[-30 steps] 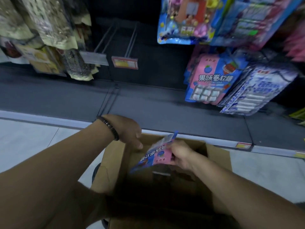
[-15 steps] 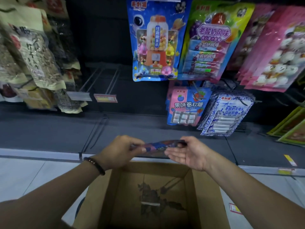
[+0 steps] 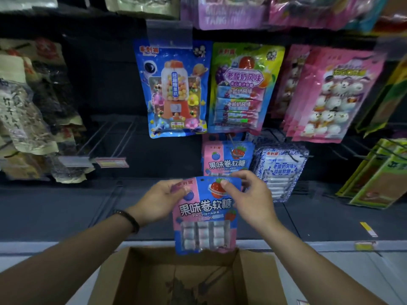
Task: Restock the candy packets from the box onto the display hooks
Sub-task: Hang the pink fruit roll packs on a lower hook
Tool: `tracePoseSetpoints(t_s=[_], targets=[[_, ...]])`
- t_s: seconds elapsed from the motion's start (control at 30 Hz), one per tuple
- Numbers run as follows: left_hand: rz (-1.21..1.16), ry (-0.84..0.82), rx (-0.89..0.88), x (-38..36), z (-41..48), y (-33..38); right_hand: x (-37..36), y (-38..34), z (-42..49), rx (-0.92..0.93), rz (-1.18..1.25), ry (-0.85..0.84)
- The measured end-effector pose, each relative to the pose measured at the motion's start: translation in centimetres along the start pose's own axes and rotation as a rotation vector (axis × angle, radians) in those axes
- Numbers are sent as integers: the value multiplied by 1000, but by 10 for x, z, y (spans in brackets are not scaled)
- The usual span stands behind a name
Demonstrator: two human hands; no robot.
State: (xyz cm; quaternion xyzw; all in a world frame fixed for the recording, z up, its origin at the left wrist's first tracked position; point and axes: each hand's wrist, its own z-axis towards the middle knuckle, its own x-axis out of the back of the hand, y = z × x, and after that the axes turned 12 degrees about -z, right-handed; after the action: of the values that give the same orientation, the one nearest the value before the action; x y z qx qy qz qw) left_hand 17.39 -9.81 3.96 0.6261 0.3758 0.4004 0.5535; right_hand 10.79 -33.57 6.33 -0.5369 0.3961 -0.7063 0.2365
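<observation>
- Left hand [image 3: 161,200] and right hand [image 3: 248,198] both pinch the candy packet [image 3: 203,216] by its top corners, upright (print facing us).
- It hangs over the open cardboard box [image 3: 123,280], just below matching packets on the hook [image 3: 226,158].

"果味卷软糖" on held candy packet [image 3: 204,211]

Both hands, left hand [image 3: 161,200] and right hand [image 3: 250,198], pinch top corners of pink-blue candy packet [image 3: 203,216], upright at frame centre above open cardboard box [image 3: 136,280]; matching packets [image 3: 226,158] hang just behind.
</observation>
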Motion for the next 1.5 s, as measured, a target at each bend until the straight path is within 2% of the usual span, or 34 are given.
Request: tracePoseSetpoints(t_s=[0.13, 0.3, 0.5, 0.73, 1.0, 1.17, 1.23, 1.33, 1.37, 1.43, 1.5], targets=[[152, 126, -57, -19, 37, 14, 9, 8, 34, -47, 40, 9], [264, 283, -141, -49, 86, 15, 5, 32, 74, -199, 53, 138], [185, 388, -130, -72, 125, 3, 4, 40, 103, -235, 119, 225], [129, 408, -75, -80, 148, -4, -3, 46, 121, -264, 158, 292], [219, 436, -47, -84, 163, -5, -11, 55, 129, -283, 134, 321], [272, 506, -38, -89, 174, 1, -23, 56, 111, -22, -140, 323], [353, 618, -127, -95, 166, -3, -28, 60, 96, 93, -322, 296], [648, 812, -358, -104, 137, -23, -40, 76, 83, 260, -823, 173], [779, 783, -452, -106, 129, -34, -43, 82, 84, 298, -1001, 103], [1006, 594, -554, -104, 122, -59, -44, 90, 87, 318, -1223, -63], [1164, 421, -472, -102, 126, -81, -48, 98, 91, 297, -1260, -142]])
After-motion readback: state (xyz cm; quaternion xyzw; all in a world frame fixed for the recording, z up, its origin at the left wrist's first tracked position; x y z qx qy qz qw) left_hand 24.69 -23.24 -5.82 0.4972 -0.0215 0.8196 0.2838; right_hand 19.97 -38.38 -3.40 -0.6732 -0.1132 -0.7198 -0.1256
